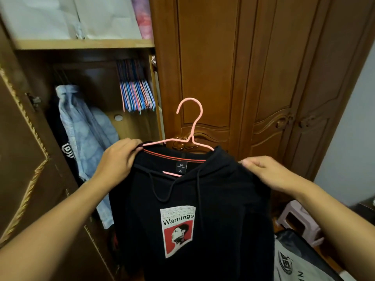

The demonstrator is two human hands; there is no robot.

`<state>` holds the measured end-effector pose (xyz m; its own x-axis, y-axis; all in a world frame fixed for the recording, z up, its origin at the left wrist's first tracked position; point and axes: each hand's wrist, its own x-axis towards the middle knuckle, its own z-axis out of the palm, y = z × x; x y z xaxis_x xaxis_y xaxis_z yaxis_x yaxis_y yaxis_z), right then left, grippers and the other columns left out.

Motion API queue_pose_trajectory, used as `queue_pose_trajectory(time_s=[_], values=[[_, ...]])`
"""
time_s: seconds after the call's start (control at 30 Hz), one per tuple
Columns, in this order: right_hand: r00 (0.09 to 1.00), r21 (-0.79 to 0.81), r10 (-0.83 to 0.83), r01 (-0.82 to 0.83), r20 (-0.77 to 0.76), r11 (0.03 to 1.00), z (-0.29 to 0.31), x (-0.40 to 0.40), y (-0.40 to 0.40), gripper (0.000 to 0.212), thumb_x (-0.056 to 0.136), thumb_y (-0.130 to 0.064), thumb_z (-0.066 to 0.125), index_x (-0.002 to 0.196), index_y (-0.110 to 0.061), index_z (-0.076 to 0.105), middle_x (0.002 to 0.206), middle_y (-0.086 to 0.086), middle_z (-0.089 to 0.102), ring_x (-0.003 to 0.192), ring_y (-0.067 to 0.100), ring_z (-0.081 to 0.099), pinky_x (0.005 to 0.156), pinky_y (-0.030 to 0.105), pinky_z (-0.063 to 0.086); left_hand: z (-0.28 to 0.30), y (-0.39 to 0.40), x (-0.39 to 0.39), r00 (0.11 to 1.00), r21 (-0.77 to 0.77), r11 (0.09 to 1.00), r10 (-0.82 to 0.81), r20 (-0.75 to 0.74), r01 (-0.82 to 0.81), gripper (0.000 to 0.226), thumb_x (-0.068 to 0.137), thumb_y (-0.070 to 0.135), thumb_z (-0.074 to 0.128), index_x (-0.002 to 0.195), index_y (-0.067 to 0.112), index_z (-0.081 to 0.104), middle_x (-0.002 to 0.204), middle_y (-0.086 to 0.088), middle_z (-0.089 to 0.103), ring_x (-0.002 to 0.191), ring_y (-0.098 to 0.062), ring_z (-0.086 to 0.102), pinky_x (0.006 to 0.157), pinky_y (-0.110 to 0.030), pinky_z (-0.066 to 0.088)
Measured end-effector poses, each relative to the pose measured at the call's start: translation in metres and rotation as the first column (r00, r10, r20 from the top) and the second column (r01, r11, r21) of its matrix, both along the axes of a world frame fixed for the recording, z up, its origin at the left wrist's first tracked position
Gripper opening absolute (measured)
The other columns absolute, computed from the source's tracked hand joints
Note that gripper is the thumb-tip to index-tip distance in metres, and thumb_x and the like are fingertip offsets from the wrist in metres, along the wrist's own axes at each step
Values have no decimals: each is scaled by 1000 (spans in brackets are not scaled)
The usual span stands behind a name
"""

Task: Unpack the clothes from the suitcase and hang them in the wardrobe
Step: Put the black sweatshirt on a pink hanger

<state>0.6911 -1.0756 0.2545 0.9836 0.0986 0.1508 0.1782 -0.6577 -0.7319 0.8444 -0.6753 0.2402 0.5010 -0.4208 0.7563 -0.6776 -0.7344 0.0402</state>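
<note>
Black hooded sweatshirt w/ red "Warnings" print [192, 209] on pink wire hanger [190, 126], near centre: I see left hand [117, 159] and right hand [263, 171] gripping its shoulders; open wooden wardrobe [85, 44] far left.

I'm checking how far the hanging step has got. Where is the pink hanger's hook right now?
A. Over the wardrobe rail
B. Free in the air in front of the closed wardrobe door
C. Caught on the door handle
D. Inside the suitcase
B: the pink hanger sits in the black hoodie, held up by the left hand and right hand, its hook touching nothing.
</note>
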Motion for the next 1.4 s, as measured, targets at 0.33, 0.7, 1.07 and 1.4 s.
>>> queue_pose_trajectory(time_s=[0.33,0.7,1.07,1.4], values=[[911,17,409,-409,-50,912,10,11,107,71,96,-7,64,149,-46,38,152,-27,40,141,-5,35,116,23,28,16,51,43,915,146,954,293,-275,-262,38,104,49,32,101,17,52,98,-10,65,95,-39,64,74,-49,50],[991,-124,-14,31,136,992,3,110,232,78,87,-4,40,138,-62,40,144,-16,54,140,11,43,115,28,37,59,139,125,705,358,693,699,-121,-626,52,100,44,43,149,27,44,155,-18,32,144,-42,24,120,-53,19],[992,-251,2,31,129,968,48,246,358,75,86,-3,37,150,-41,39,143,11,54,130,38,50,101,42,48,84,200,106,392,410,266,882,262,-872,49,103,33,29,148,19,41,167,-20,6,141,-66,-17,118,-66,-13],[968,-217,-20,76,251,973,100,404,396,59,90,-8,45,146,-26,47,137,15,58,123,39,55,98,42,48,125,203,158,313,293,214,883,350,-932,53,96,35,40,145,17,44,167,-25,3,139,-69,-18,120,-65,-8]])
